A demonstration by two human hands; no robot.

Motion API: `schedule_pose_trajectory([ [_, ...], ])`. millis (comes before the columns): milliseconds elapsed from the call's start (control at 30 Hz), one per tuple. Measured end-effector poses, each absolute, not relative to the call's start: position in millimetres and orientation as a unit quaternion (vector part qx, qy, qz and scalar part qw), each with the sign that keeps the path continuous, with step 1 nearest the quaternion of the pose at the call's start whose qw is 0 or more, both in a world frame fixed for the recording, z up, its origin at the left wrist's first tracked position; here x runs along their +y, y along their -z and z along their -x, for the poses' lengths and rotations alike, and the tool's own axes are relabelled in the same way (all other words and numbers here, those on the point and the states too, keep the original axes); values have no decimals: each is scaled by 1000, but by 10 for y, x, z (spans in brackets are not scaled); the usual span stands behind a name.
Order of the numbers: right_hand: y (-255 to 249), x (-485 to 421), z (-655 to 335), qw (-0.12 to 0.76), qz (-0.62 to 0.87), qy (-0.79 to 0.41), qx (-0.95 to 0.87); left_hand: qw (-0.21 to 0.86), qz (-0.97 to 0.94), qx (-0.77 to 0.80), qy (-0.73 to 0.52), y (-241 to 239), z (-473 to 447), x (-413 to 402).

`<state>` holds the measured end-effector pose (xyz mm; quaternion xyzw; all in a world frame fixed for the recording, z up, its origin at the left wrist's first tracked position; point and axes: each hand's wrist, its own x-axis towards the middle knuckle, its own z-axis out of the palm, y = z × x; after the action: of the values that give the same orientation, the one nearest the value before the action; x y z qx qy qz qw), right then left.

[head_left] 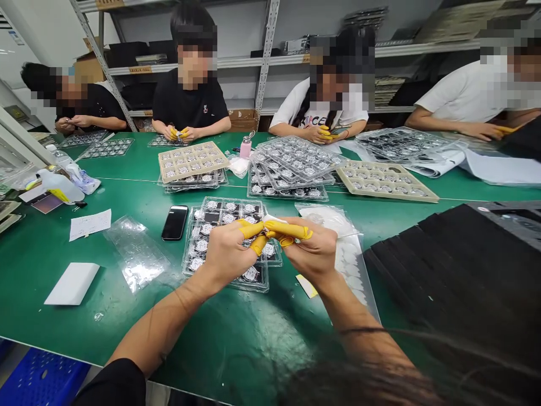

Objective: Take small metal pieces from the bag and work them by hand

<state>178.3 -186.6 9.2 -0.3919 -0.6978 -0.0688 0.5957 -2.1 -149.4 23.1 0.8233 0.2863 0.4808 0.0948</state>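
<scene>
My left hand (230, 248) and my right hand (310, 245) meet over the table, with yellow finger cots on their fingers. Both are closed, their fingertips pinched together around something small that the fingers mostly hide. A bit of white material (273, 219) shows at the fingertips of my right hand. Beneath my hands lie stacked clear plastic trays (200, 231) holding round, white-faced parts that look like watch dials or movements. Under my right forearm is a clear sheet with round white pieces (350, 265).
A phone (174, 222), a clear plastic sleeve (136, 254) and folded white paper (71, 283) lie on the left. Beige trays (192, 160), more clear trays (296, 160) and a pink bottle (245, 146) stand farther back. Black trays (456, 270) crowd the right. Several co-workers sit opposite.
</scene>
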Motion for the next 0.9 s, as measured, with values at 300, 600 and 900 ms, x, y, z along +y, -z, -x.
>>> schedule_pose_trajectory([
  [300, 75, -1865, -1829, 461, 517, 286, -662, 205, -807, 356, -424, -236, -18, -1582],
  [600, -205, -1870, -1867, 653, 565, -227, -451, 688, -484, 375, -390, -365, -92, -1441],
  [900, -236, -1903, -1771, 607, 536, -347, -473, 726, -454, 354, -375, -467, -66, -1480],
])
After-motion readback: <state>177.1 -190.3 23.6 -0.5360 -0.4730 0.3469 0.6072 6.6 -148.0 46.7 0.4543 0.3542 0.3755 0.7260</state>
